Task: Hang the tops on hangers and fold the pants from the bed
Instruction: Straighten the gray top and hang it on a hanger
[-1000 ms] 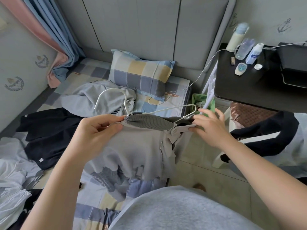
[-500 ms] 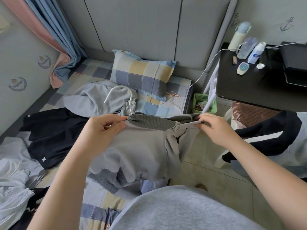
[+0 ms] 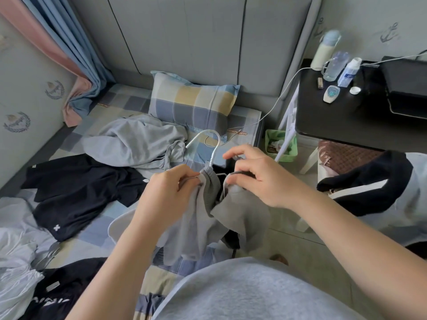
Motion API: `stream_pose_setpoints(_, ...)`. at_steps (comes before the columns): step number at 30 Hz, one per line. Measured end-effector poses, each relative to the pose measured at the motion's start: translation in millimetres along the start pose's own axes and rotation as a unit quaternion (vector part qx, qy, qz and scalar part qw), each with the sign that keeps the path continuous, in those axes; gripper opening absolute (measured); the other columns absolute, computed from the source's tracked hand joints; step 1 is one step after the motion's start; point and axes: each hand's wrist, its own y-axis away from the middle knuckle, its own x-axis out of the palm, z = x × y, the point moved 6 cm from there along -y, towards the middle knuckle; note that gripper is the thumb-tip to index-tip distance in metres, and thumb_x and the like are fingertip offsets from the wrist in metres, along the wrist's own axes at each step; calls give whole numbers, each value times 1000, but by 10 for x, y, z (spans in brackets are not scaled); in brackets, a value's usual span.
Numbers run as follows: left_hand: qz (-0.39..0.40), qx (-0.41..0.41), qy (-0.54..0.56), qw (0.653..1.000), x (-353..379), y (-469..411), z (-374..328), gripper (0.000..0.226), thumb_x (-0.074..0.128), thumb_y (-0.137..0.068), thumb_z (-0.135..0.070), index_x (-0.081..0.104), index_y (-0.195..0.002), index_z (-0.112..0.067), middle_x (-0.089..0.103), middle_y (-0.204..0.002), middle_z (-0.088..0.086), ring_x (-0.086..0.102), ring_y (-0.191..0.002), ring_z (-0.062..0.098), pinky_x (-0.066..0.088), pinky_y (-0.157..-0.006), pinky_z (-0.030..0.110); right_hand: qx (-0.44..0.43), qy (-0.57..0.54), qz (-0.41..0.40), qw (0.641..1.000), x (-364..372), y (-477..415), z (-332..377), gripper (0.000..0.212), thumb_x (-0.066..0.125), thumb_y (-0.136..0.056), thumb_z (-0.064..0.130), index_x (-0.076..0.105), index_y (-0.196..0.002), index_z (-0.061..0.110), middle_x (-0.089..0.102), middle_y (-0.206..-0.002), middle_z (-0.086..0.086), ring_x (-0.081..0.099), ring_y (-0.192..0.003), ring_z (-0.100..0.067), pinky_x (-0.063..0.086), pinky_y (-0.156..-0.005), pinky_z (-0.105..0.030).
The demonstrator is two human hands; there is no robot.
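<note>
A person stands at the foot of a bed [image 3: 129, 241], both arms reaching forward over it. The left hand [image 3: 171, 192] is pinched shut on the ribbed collar of a grey top [image 3: 196, 227], and the right hand [image 3: 256, 179] is closed on the other side of the neckline, fingertips curled over the fabric. A white hanger [image 3: 213, 146] now rises through the neck opening, its hook pointing toward 11 o'clock; half a second ago the hands were spread wide with the collar stretched flat, and they have since drawn close together at the centre. That suggests the hanger is seated inside and this top is nearly hung. Unsorted clothes lie on the bed: a light grey garment [image 3: 136, 139] at 11 o'clock, a dark garment [image 3: 78, 190] at 9 o'clock, and pale clothing [image 3: 16, 269] at 8 o'clock. A checked pillow [image 3: 191, 100] sits at 12 o'clock.
</note>
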Motion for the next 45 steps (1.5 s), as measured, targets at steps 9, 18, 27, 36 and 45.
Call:
stream_pose_setpoints(9, 6, -70, -89, 994, -308, -31, 460, 8, 74, -88, -27, 74, -86, -35, 69, -74, -13, 64, -76, 18, 53, -72, 36, 72, 23, -53, 996, -476, 89, -313, 28, 53, -101, 28, 71, -90, 11, 62, -119, 13, 55, -102, 6, 38, -87, -12)
stream_pose_setpoints(18, -16, 7, -11, 1000, 196, -5, -8, 9, 70, -93, -24, 77, -94, -29, 73, -80, -15, 68, -75, 13, 53, -64, 30, -28, -46, -68, 996, -55, 104, 333, 25, 46, -94, 56, 58, -78, 41, 43, -152, 17, 22, -151, -10, 16, -123, -43)
stream_pose_setpoints(27, -65, 32, 186, 980, -147, -85, -150, 15, 75, -88, -26, 72, -80, -39, 55, -56, 3, 34, -48, 5, 30, -47, 16, -42, -21, -244, 969, -134, 179, 215, 32, 59, -96, 42, 71, -79, 18, 45, -146, -2, 45, -136, -29, 25, -114, -59)
stream_pose_setpoints(36, 37, 38, 166, 985, 67, -76, -218, 21, 73, -90, -16, 77, -89, -37, 67, -71, -11, 53, -58, 3, 43, -56, 18, -29, 3, -190, 981, -70, 86, 153, 36, 49, -102, 40, 57, -83, 10, 48, -62, 5, 50, -60, -16, 46, -59, -42)
stream_pose_setpoints(45, -17, 14, 139, 990, -37, -100, -30, 37, 72, -90, -12, 69, -78, -46, 66, -76, -13, 53, -58, 8, 42, -55, 18, 7, -10, -182, 983, -85, 91, 34, 26, 58, -88, 57, 44, -83, 36, 42, -48, 3, 38, -45, -13, 36, -51, -32)
